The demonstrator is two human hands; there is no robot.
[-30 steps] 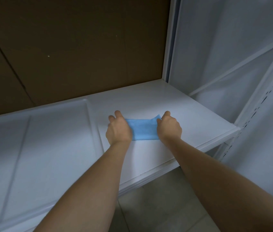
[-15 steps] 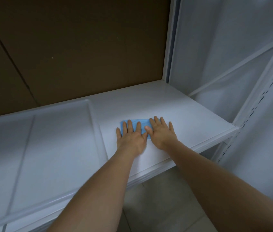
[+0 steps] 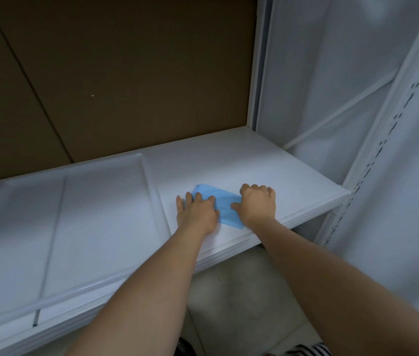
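Note:
A folded blue cloth [image 3: 223,204] lies on the white shelf [image 3: 267,160], right of the middle. My left hand [image 3: 197,213] rests flat on the cloth's left part with its fingers straight. My right hand [image 3: 257,203] is at the cloth's right edge, fingers curled over it and thumb lying on the blue fabric. The middle strip of cloth shows between the two hands; its left and right ends are hidden under them.
A shallow translucent white tray [image 3: 74,214] covers the shelf's left half, its rim close to my left hand. Brown cardboard [image 3: 116,80] backs the shelf. A slotted white upright [image 3: 372,150] stands at the right, with grey floor [image 3: 241,299] below.
Both hands lay flat side by side on the cloth half a second ago. My right hand has since slid to the right edge and curled, and more cloth now shows between the hands.

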